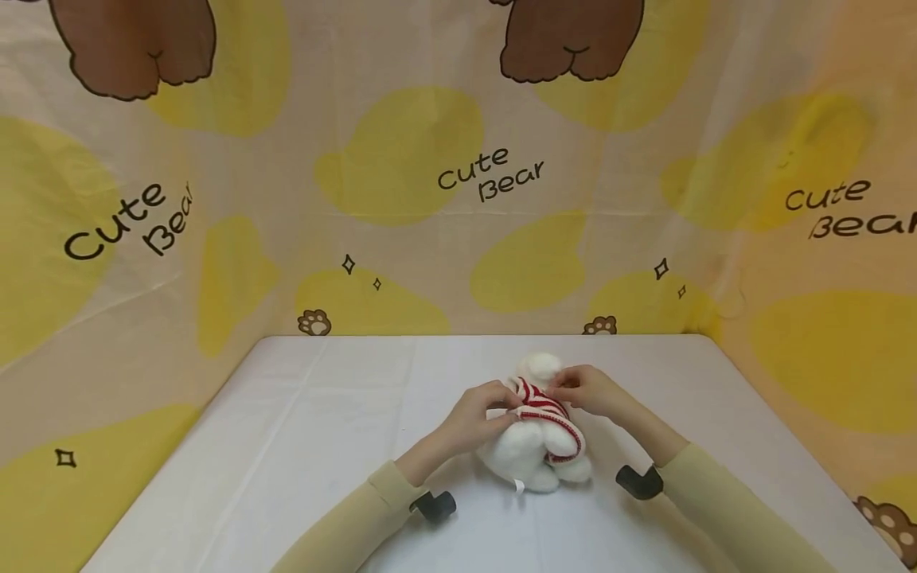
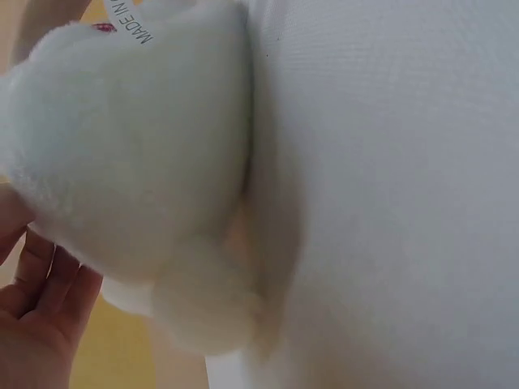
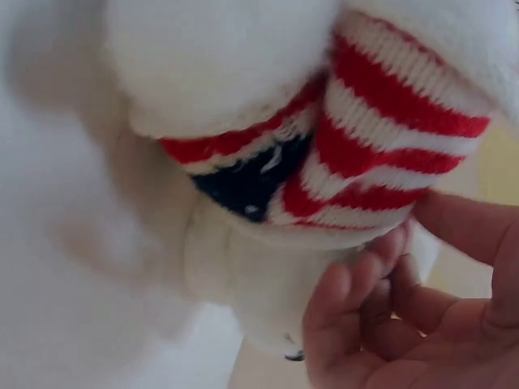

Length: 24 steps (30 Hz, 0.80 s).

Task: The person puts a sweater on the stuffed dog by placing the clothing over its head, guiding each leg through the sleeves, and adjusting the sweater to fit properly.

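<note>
A white plush toy (image 1: 510, 454) lies on the table, its round bottom towards me and its head at the far end. It wears a red-and-white striped knitted sweater (image 1: 548, 407), which shows a navy patch in the right wrist view. From the left, my left hand (image 1: 474, 415) pinches the sweater's edge between thumb and fingers. On the far right side, my right hand (image 1: 591, 390) holds the sweater near the neck, thumb on the stripes (image 3: 381, 121) and fingers curled beneath. The toy's face is mostly hidden. A white label (image 2: 130, 23) hangs at its bottom.
The white table (image 1: 322, 446) reaches back to a fabric backdrop (image 1: 401, 239) with yellow patches and bear prints, which also closes in both sides. Black wrist mounts (image 1: 435, 507) sit at both of the person's beige sleeves (image 1: 723, 501).
</note>
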Tool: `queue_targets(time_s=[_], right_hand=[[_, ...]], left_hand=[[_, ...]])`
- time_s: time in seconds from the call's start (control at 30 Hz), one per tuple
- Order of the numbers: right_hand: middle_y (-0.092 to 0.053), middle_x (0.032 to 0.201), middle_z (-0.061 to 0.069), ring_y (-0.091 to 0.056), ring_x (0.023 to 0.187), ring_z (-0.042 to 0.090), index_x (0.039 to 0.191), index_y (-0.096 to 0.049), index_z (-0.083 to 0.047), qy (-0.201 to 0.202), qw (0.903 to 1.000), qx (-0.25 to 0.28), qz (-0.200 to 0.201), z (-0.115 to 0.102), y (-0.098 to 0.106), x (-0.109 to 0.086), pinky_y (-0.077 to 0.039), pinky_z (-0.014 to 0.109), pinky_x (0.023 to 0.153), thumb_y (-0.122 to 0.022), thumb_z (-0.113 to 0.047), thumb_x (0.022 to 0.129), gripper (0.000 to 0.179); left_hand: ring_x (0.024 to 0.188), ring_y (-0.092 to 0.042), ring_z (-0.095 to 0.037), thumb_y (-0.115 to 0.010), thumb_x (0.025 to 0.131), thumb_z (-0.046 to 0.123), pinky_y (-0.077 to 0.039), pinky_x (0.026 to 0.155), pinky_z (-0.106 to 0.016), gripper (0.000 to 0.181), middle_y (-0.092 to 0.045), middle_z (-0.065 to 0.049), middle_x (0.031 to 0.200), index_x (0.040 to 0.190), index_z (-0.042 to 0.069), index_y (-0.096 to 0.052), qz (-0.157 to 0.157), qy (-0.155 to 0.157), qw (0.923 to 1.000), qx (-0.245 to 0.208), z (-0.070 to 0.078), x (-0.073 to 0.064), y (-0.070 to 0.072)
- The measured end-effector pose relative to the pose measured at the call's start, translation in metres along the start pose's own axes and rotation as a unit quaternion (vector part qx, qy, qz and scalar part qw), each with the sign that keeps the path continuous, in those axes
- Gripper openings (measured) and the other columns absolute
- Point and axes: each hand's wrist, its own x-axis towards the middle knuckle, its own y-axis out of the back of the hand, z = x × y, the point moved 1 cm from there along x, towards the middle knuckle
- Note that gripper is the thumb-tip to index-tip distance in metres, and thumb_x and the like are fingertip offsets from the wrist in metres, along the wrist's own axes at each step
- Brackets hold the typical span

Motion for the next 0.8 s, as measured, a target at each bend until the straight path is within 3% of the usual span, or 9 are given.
queue_targets(time_s=[0.13,0.27,0.4,0.53,0.63,0.8], right_hand=[[-0.061,0.091,0.013,-0.059,0.083,0.019,0.099,-0.057,0.007,-0.027,0.9996,0.007,0.005,-0.002,-0.001,-0.008,-0.054,0.037,0.077,-0.054,-0.013,0.094,0.021],[-0.058,0.099,0.023,-0.064,0.088,0.025,0.104,-0.049,0.014,-0.041,0.9954,0.086,0.011,0.009,-0.001,-0.013,-0.055,0.041,0.081,-0.045,-0.010,0.098,0.025],[-0.057,0.095,0.019,-0.062,0.084,0.018,0.101,-0.049,0.012,-0.039,0.9890,0.142,0.001,0.032,-0.007,-0.010,-0.056,0.034,0.078,-0.045,-0.012,0.097,0.025],[-0.057,0.093,0.015,-0.059,0.083,0.017,0.101,-0.051,0.010,-0.067,0.9916,0.110,0.011,0.032,-0.015,-0.010,-0.055,0.032,0.073,-0.046,-0.014,0.097,0.025],[-0.058,0.097,0.018,-0.060,0.087,0.021,0.105,-0.052,0.010,-0.092,0.9918,0.082,0.033,0.017,-0.015,-0.017,-0.056,0.035,0.075,-0.046,-0.012,0.096,0.025],[-0.063,0.097,0.015,-0.061,0.081,0.020,0.101,-0.054,0.001,-0.060,0.9955,-0.015,0.071,0.000,-0.007,-0.032,-0.055,0.032,0.067,-0.057,-0.022,0.094,0.024]], left_hand=[[0.092,-0.066,-0.017,-0.064,0.086,0.001,-0.052,0.086,-0.025,0.010,-0.063,-0.005,0.092,0.093,0.008,-0.068,0.002,-0.004,1.0000,0.006,0.000,-0.002,0.000],[0.085,-0.064,-0.011,-0.066,0.086,0.005,-0.053,0.081,-0.023,0.006,-0.061,-0.003,0.089,0.091,0.009,-0.065,0.014,-0.022,0.9994,0.021,0.001,-0.005,0.002],[0.080,-0.061,-0.008,-0.066,0.086,0.006,-0.053,0.076,-0.021,0.005,-0.060,-0.003,0.087,0.090,0.009,-0.064,0.016,-0.034,0.9989,0.028,0.002,-0.005,0.003],[0.080,-0.060,-0.009,-0.067,0.085,0.006,-0.052,0.074,-0.021,0.005,-0.060,-0.003,0.086,0.089,0.008,-0.065,0.013,-0.028,0.9992,0.025,0.004,-0.004,0.004],[0.082,-0.061,-0.011,-0.068,0.085,0.007,-0.053,0.076,-0.023,0.005,-0.061,-0.002,0.088,0.088,0.009,-0.064,0.016,-0.028,0.9993,0.022,0.006,-0.002,0.004],[0.082,-0.063,-0.016,-0.068,0.085,0.007,-0.054,0.076,-0.027,0.005,-0.063,-0.004,0.089,0.089,0.008,-0.065,0.023,-0.032,0.9990,0.021,0.009,0.000,-0.002]])
